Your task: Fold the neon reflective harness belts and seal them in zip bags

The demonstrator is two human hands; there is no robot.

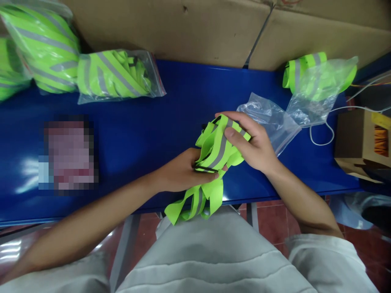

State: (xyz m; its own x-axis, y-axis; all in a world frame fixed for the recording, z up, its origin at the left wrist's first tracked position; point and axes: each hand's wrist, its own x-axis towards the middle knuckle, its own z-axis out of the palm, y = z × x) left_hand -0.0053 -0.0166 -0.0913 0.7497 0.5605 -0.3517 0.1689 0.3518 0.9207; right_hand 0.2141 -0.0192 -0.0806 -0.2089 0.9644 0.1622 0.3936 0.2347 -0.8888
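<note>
Between my two hands is a folded bundle of neon-yellow reflective strap (pixel 220 148) with a grey stripe and some black trim. My left hand (pixel 186 171) is closed round its lower left side, the thumb lying across the front. At the upper right, my right hand (pixel 252 140) grips the bundle with its thumb on top and fingers behind. Loose loops of the strap hang below my left hand, past the table's front edge. Just beyond my right hand lies a clear plastic bag (pixel 275 120), flat on the blue table (pixel 137 134).
Bagged neon straps (pixel 113 75) and a fuller bag (pixel 45 49) stand back left. At back right, a neon bundle (pixel 317 77) lies partly under clear plastic. Cardboard boxes (pixel 171 30) line the back. An open carton (pixel 360 142) and white cord (pixel 324 142) are right; a blurred-out item (pixel 71 154) lies left.
</note>
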